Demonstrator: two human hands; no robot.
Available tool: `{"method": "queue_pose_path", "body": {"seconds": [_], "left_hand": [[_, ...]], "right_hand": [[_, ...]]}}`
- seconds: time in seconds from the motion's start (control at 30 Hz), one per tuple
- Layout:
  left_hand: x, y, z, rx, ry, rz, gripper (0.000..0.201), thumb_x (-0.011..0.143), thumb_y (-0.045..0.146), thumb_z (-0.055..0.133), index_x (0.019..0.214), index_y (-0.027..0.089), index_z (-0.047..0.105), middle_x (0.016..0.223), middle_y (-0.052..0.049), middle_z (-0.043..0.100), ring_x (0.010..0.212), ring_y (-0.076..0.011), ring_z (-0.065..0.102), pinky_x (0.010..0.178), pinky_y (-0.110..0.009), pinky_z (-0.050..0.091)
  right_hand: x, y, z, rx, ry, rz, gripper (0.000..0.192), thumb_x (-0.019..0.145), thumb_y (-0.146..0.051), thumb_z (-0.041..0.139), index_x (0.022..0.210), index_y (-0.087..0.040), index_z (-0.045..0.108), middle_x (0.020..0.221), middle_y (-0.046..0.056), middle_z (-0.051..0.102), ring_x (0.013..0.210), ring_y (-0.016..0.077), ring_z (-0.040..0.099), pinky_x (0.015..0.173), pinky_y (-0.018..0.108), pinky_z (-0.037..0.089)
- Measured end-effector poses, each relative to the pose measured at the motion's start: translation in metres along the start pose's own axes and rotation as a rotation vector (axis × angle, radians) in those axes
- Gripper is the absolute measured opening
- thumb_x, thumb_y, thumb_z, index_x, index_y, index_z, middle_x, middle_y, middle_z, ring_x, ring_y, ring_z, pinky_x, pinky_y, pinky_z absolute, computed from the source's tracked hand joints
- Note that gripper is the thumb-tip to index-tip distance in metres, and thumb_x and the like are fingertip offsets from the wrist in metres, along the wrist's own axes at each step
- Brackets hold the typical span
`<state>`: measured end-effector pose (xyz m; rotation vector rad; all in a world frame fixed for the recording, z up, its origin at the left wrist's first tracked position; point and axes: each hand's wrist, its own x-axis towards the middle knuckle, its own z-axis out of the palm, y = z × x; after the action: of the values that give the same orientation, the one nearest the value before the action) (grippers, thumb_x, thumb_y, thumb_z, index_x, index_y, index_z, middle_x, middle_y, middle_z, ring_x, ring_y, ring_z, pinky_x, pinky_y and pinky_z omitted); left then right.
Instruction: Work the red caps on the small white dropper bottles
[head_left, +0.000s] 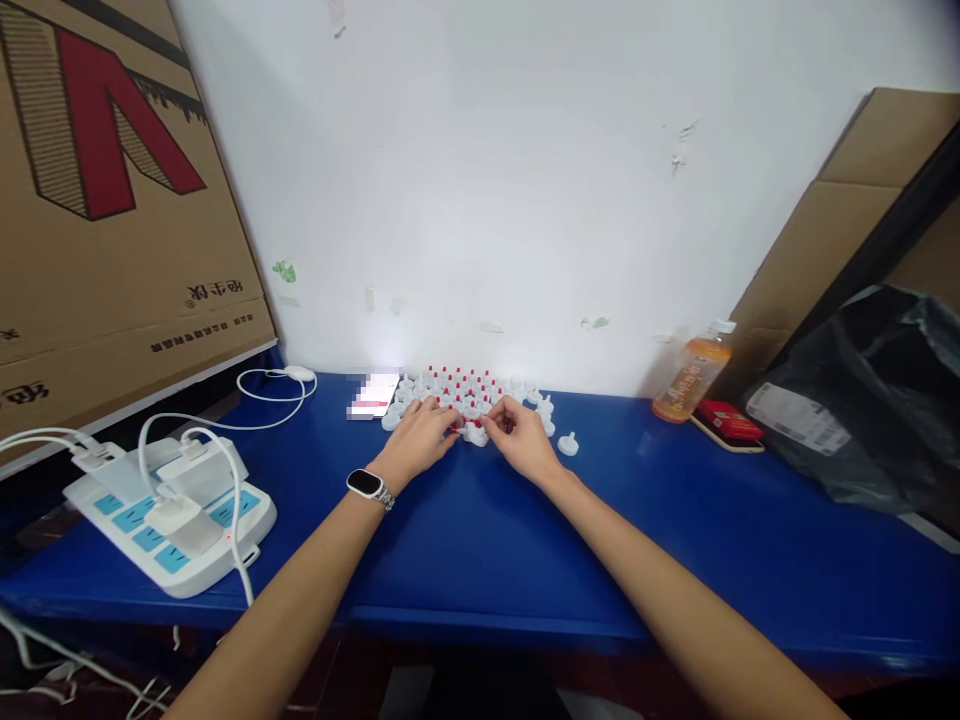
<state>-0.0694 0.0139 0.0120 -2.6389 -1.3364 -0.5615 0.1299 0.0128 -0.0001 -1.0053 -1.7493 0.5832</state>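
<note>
A cluster of small white plastic caps with red tips (466,385) lies on the blue table (480,540) near the white wall. My left hand (421,435), with a watch on its wrist, and my right hand (519,435) meet at the cluster's front edge. Their fingertips pinch a small white-and-red piece (472,430) between them. A single white cap (568,444) lies apart, just right of my right hand.
A white power strip (169,515) with plugged chargers and cables sits at the left. Cardboard boxes (112,200) lean at the left and right. An orange drink bottle (690,375), a red pack (726,420) and a black bag (870,400) stand at the right.
</note>
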Motion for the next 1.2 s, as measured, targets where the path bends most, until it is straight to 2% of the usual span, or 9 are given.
{"method": "queue_pose_path", "body": {"seconds": [0.27, 0.37, 0.47, 0.6, 0.7, 0.83, 0.97, 1.07, 1.2], "left_hand": [[0.001, -0.015, -0.002, -0.292, 0.119, -0.070, 0.020, 0.093, 0.033, 0.055, 0.102, 0.023, 0.070, 0.091, -0.005, 0.069, 0.093, -0.0234, 0.053, 0.084, -0.037, 0.045], [-0.001, -0.023, -0.010, -0.313, 0.148, -0.112, 0.023, 0.094, 0.035, 0.054, 0.099, 0.023, 0.073, 0.092, -0.005, 0.069, 0.093, -0.0236, 0.053, 0.086, -0.038, 0.045], [0.001, -0.027, -0.015, -0.258, 0.116, -0.128, 0.024, 0.094, 0.034, 0.053, 0.098, 0.023, 0.074, 0.090, -0.006, 0.067, 0.092, -0.0246, 0.052, 0.085, -0.040, 0.044], [0.007, -0.032, -0.013, -0.173, 0.085, -0.117, 0.022, 0.091, 0.026, 0.054, 0.093, 0.020, 0.075, 0.090, -0.008, 0.063, 0.094, -0.0257, 0.052, 0.087, -0.041, 0.045], [0.011, -0.036, -0.007, -0.144, 0.071, -0.127, 0.021, 0.090, 0.022, 0.054, 0.089, 0.020, 0.075, 0.091, -0.009, 0.062, 0.096, -0.0261, 0.054, 0.088, -0.041, 0.045], [0.012, -0.040, -0.004, -0.125, 0.073, -0.136, 0.021, 0.090, 0.023, 0.054, 0.096, 0.020, 0.074, 0.096, -0.009, 0.062, 0.097, -0.0270, 0.054, 0.089, -0.042, 0.046], [0.009, -0.039, -0.005, -0.123, 0.108, -0.154, 0.023, 0.089, 0.023, 0.054, 0.105, 0.019, 0.070, 0.100, -0.009, 0.063, 0.098, -0.0266, 0.055, 0.091, -0.042, 0.046], [0.006, -0.038, -0.006, -0.139, 0.136, -0.206, 0.020, 0.089, 0.027, 0.056, 0.102, 0.018, 0.068, 0.099, -0.009, 0.063, 0.098, -0.0266, 0.057, 0.089, -0.041, 0.047], [0.004, -0.036, -0.005, -0.153, 0.191, -0.281, 0.017, 0.089, 0.030, 0.058, 0.093, 0.017, 0.068, 0.091, -0.010, 0.066, 0.091, -0.0263, 0.060, 0.083, -0.040, 0.048]], "right_hand": [[0.001, 0.001, -0.004, 0.021, 0.072, 0.006, 0.017, 0.085, -0.035, 0.058, 0.078, -0.020, 0.055, 0.064, -0.001, 0.058, 0.058, 0.0137, 0.053, 0.056, 0.026, 0.042], [0.003, 0.001, -0.002, -0.033, -0.008, -0.013, 0.014, 0.085, -0.032, 0.057, 0.078, -0.020, 0.056, 0.064, -0.001, 0.059, 0.057, 0.0133, 0.053, 0.056, 0.025, 0.041], [0.009, -0.001, 0.006, -0.112, -0.108, -0.080, 0.011, 0.086, -0.026, 0.055, 0.077, -0.021, 0.055, 0.065, -0.002, 0.059, 0.057, 0.0123, 0.053, 0.057, 0.024, 0.040], [0.023, -0.005, 0.019, -0.232, -0.237, -0.175, 0.009, 0.083, -0.016, 0.055, 0.076, -0.020, 0.053, 0.066, -0.003, 0.059, 0.060, 0.0115, 0.053, 0.059, 0.023, 0.037], [0.029, -0.004, 0.027, -0.295, -0.284, -0.212, 0.009, 0.081, -0.011, 0.055, 0.078, -0.020, 0.055, 0.068, -0.002, 0.060, 0.062, 0.0118, 0.053, 0.060, 0.023, 0.036], [0.032, 0.001, 0.034, -0.320, -0.274, -0.196, 0.011, 0.079, -0.009, 0.056, 0.082, -0.020, 0.057, 0.070, -0.001, 0.062, 0.064, 0.0123, 0.055, 0.062, 0.023, 0.038], [0.030, 0.005, 0.036, -0.251, -0.262, -0.146, 0.017, 0.079, -0.010, 0.057, 0.092, -0.020, 0.061, 0.071, -0.002, 0.064, 0.064, 0.0122, 0.058, 0.064, 0.023, 0.041], [0.026, 0.003, 0.032, -0.205, -0.254, -0.137, 0.019, 0.081, -0.013, 0.057, 0.098, -0.020, 0.062, 0.074, -0.001, 0.067, 0.064, 0.0124, 0.059, 0.064, 0.024, 0.043], [0.018, -0.001, 0.022, -0.212, -0.200, -0.138, 0.010, 0.083, -0.018, 0.058, 0.090, -0.020, 0.064, 0.077, 0.000, 0.068, 0.066, 0.0128, 0.059, 0.065, 0.024, 0.044]]}}
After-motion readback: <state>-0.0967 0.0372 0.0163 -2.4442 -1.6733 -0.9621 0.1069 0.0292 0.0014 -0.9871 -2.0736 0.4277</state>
